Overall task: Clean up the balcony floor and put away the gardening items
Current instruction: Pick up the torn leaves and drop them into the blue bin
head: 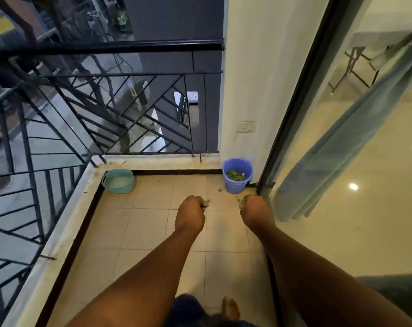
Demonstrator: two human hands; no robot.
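A blue bucket (237, 182) with green leaves (235, 175) inside stands in the far right corner of the tiled balcony floor (150, 223). My left hand (190, 214) is stretched out over the floor, fingers curled round a few green leaves that stick out at its tip. My right hand (255, 210) is level with it, just short of the bucket, and also grips some green leaves. One loose leaf (220, 190) lies on the tiles to the left of the bucket's base.
A teal basin (118, 181) sits in the far left corner. A black metal railing (110, 109) bounds the balcony at the left and back. A glass sliding door (294, 128) with a curtain is on the right. My bare foot (231, 308) shows at the bottom.
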